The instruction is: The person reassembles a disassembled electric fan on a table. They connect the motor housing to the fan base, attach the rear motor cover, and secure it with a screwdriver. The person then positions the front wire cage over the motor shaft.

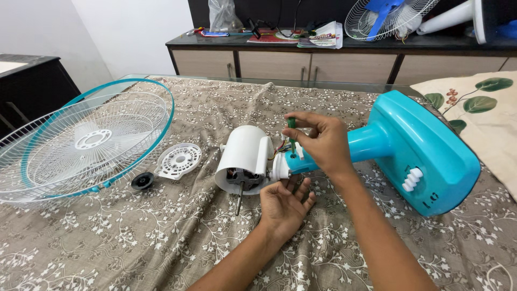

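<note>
A table (161, 248) under a patterned cloth, its near and side edges cut off, carries a teal fan (377, 151) lying on its side with its base to the right and its white motor housing (243, 157) to the left, shaft bare. Left of the fan a wire grille (86, 141) runs off the frame, with a white disc (179, 160) and a black cap (142, 180) between them, and open cloth lies in front. The right hand (323, 143) pinches a green-handled screwdriver (291, 132) upright at the fan's neck, hiding its tip, while the left hand (284, 203) lies open, palm up, just below the neck, holding nothing.
</note>
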